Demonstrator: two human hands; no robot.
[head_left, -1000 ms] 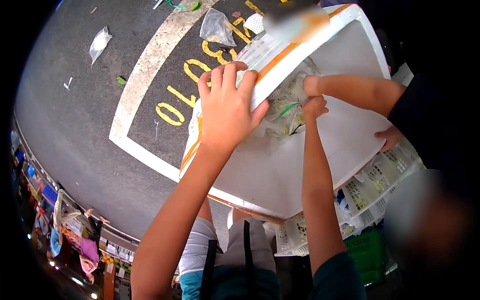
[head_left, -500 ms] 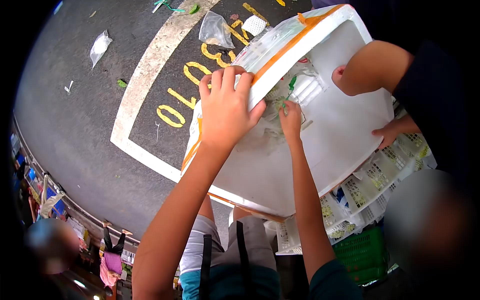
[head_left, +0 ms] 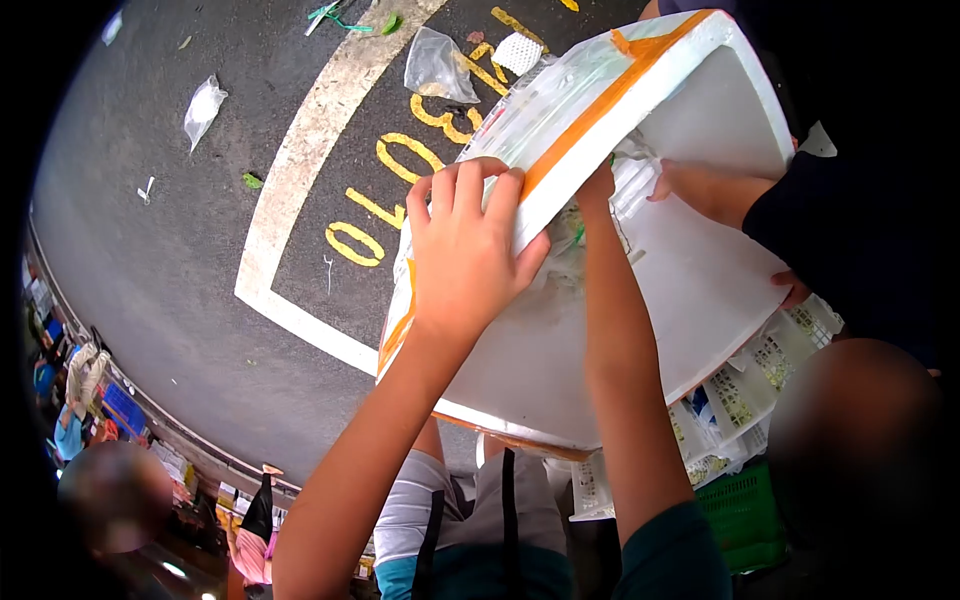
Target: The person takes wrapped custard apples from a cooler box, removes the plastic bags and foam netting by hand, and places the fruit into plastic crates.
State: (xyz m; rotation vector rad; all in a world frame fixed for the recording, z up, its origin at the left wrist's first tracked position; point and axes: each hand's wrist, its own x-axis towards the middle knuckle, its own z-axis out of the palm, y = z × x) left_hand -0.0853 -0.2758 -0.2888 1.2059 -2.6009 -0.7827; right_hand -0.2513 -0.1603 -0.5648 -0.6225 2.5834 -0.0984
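Note:
My left hand [head_left: 470, 245] grips the near-left rim of a tilted white foam box [head_left: 690, 290], which has orange tape [head_left: 600, 105] along its side. My right hand [head_left: 597, 185] reaches inside the box, its fingers partly hidden behind the rim. Clear plastic and a bit of green [head_left: 578, 235] lie beside it on the box's inner wall. Another person's hand [head_left: 668, 180] reaches in from the right, close to my right hand, near clear plastic. That person's other hand [head_left: 792, 289] holds the box's right edge.
White plastic baskets [head_left: 735, 400] and a green crate [head_left: 740, 515] stand at the lower right. Asphalt with yellow digits [head_left: 355, 243] and a white line [head_left: 270, 225] lies to the left, with plastic bags [head_left: 437, 65] on it. People and stalls are at the far lower left.
My right hand has moved up inside the box, behind the rim. The other person's hand pulled back, then came in again. My left hand stays on the rim.

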